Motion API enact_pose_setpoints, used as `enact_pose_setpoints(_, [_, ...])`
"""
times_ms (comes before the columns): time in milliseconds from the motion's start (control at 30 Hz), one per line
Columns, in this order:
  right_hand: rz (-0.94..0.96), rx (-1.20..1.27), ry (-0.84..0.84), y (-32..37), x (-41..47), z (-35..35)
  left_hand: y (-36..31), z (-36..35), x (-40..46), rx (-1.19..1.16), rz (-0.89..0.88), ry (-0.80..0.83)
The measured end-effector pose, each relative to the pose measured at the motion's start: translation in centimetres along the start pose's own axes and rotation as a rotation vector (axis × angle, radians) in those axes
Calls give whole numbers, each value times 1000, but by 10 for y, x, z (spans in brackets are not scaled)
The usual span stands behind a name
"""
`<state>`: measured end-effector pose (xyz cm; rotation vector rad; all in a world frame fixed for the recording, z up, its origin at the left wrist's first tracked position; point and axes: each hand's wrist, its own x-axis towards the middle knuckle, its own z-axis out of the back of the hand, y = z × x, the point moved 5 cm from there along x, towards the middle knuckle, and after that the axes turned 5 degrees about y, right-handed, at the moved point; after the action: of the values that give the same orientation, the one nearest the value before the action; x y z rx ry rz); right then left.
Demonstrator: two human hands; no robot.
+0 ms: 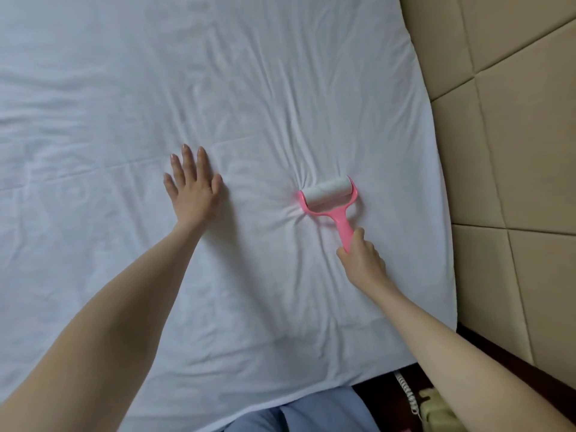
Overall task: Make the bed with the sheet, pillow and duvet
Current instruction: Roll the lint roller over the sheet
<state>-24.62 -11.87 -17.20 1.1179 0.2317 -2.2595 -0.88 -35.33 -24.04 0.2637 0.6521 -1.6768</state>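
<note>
Nearest the viewer, below both wrists, a strip of blue clothing (311,413) shows at the bed's edge, and beside the right forearm a coiled cord (405,392) and a pale object sit low down — too cropped to name.

Further out, the right hand (361,260) has its fingers (358,236) curled round the pink handle of a lint roller (328,196). Its white drum presses into the sheet (124,88) just beyond the fingertips, and creases fan out from it.

Level with the roller, well apart to the left, the left hand (193,190) lies flat on the sheet, fingers straight and slightly spread, holding nothing.

To do this step well, that flat hand should probably keep the cloth taut while the roller travels in short straight passes away from it, with light pressure — the bunching suggests the drum is dragging the fabric.

Beyond and to the right of the roller, a padded beige headboard (505,151) meets the mattress and will limit strokes that way. No pillow or duvet is in view.
</note>
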Motion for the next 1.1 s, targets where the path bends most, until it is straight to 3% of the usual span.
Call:
enact_pose_setpoints(233, [31, 50, -70, 69, 54, 36, -1, 11, 9, -7, 2, -68])
enact_pose_setpoints(367, [87, 107, -117, 136, 107, 77, -3, 28, 32, -87, 67, -186])
enact_pose_setpoints(533, [152, 109, -170, 209, 167, 130, -10, 61, 77, -107, 16, -375])
enact_pose_setpoints(767, [210, 88, -247, 278, 233, 184, -13, 60, 126, -41, 61, -362])
enact_pose_setpoints(967, [277, 80, -317, 311, 261, 206, -11, 44, 135, 23, 63, -420])
enact_pose_setpoints(1100, [304, 143, -306, 294, 249, 191, -12, 43, 135, 36, 51, -440])
